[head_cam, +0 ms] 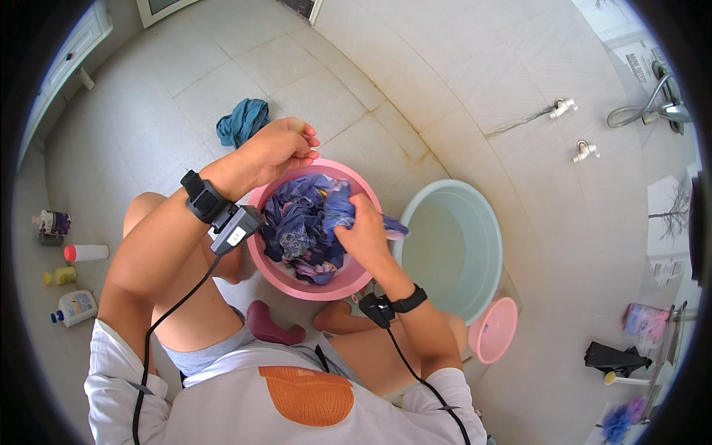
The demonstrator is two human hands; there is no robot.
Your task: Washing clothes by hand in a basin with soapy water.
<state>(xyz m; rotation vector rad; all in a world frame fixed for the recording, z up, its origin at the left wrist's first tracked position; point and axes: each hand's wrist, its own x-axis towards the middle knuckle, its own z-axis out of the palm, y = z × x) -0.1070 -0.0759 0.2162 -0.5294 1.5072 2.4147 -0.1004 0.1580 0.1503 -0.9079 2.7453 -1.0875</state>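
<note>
A pink plastic basin (370,194) stands on the floor between my knees, with crumpled blue-purple patterned cloth (295,228) in it. My right hand (364,236) grips a bunch of this cloth at the basin's right side; one end of cloth sticks out over the rim towards the green basin. Above the far left rim is my left hand (286,144), fingers curled and nothing visible in them. Just beyond it a teal cloth (243,121) lies bunched on the tiles. Both wrists wear black straps with cabled devices.
At the right, a large pale green basin (495,250) holds some liquid, and a small pink basin (493,331) leans near it. Bottles, one a white pump bottle (78,307), line the left. White taps (564,107) and a shower fitting (673,111) are on the right wall.
</note>
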